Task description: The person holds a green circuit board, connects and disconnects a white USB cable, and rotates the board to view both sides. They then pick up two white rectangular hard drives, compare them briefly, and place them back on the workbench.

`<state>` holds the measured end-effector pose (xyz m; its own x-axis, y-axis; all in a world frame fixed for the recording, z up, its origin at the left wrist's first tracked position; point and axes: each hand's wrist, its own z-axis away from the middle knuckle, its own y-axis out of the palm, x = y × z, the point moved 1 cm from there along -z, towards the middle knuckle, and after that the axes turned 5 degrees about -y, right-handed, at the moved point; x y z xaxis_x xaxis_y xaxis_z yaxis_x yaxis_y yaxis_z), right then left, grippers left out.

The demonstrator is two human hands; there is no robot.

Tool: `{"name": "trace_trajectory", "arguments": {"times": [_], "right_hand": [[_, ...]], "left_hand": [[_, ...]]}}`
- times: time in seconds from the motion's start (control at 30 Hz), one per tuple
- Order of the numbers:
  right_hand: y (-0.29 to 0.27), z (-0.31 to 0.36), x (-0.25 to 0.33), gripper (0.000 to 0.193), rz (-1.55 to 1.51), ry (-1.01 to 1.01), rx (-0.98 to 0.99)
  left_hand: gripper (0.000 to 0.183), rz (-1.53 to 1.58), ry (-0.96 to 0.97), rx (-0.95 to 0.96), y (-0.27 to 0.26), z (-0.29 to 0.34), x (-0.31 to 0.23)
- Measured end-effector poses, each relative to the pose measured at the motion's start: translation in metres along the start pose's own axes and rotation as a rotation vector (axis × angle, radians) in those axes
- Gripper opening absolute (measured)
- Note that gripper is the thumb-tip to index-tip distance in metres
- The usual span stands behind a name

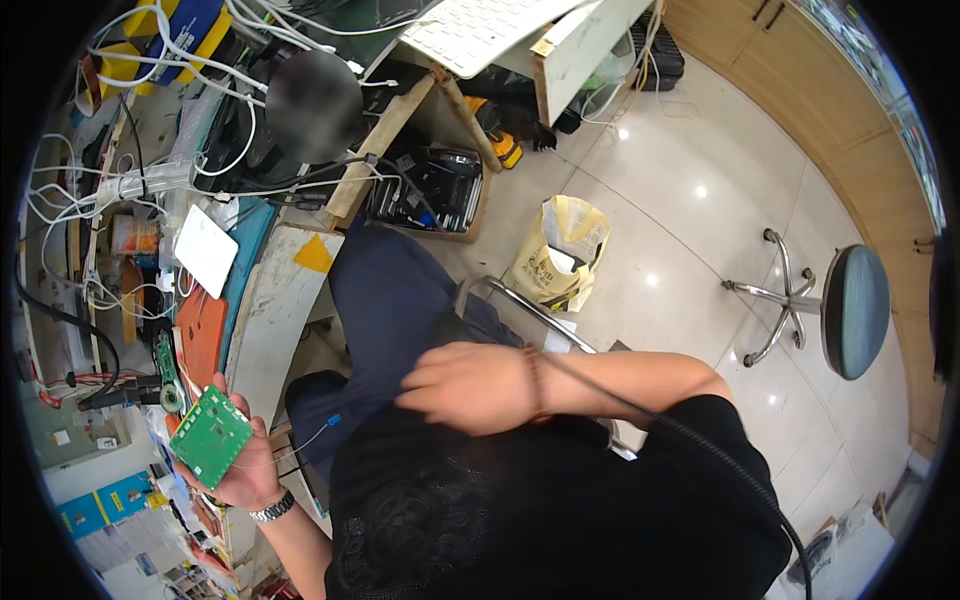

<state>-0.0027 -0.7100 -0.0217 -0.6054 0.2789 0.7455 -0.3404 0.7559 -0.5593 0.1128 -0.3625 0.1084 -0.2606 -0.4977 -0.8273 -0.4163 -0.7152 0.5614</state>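
My left hand (255, 470), with a metal-banded watch on its wrist, holds a green circuit board (210, 437) at the left, beside the workbench edge. The board is tilted, and its face with small dark chips shows. A thin pale wire with a blue end (334, 420) hangs over my leg near this hand. My right hand (465, 388) is in front of my torso, above my lap, a bracelet on its wrist. Motion smears its fingers, and I see no object in it.
The cluttered workbench (265, 310) at the left carries an orange mat (202, 335), a white flat device (206, 250) and tangled white cables. A box of dark devices (430, 195), a yellow bag (562, 250) and a wheeled stool (855, 312) stand on the tiled floor.
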Motion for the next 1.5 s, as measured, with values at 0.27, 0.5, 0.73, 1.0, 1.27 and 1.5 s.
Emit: {"name": "trace_trajectory", "arguments": {"times": [0.27, 0.5, 0.73, 1.0, 1.27, 1.5], "right_hand": [[-0.012, 0.217, -0.137, 0.022, -1.118, 0.697, -0.162], [0.075, 0.248, -0.389, 0.032, 0.1, 1.465, -0.479], [0.225, 0.189, -0.374, 0.04, 0.08, 1.536, 0.068], [0.242, 0.217, -0.411, 0.042, 0.609, 1.634, -0.608], [0.167, 0.199, -0.343, 0.076, 0.001, 1.632, -0.337], [0.158, 0.299, -0.31, 0.043, -0.267, 1.52, -0.748]], "left_hand": [[0.074, 0.031, 0.018, -0.022, -0.007, -0.006, -0.005], [0.098, -0.062, -0.075, -0.159, 0.001, -0.023, 0.006], [0.097, -0.162, -0.112, -0.272, 0.022, -0.034, 0.002], [0.098, -0.186, -0.134, -0.246, 0.029, -0.044, 0.001], [0.106, -0.185, -0.092, -0.24, 0.022, -0.03, -0.006], [0.105, -0.079, -0.025, -0.095, -0.017, -0.018, -0.021]]}}
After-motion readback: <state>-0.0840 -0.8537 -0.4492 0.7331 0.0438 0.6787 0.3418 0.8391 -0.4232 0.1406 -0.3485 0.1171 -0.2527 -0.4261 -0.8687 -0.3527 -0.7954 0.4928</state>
